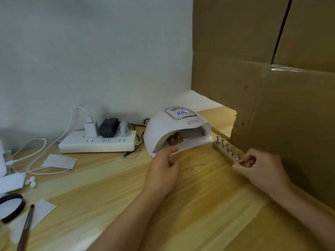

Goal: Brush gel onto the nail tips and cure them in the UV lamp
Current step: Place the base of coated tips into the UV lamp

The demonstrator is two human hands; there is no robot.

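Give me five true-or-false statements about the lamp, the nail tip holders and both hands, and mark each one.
1. The white dome-shaped UV lamp has its display lit. True.
2. The right hand pinches the near end of the wooden strip of nail tip stands. True.
3. That strip lies inside the lamp. False: it lies on the pale wooden table, right of the lamp.
4. The left hand holds the brown-handled brush. False: the brush lies at the table's left; the hand holds nothing.
5. Gold-coloured stands sit inside the lamp. True.
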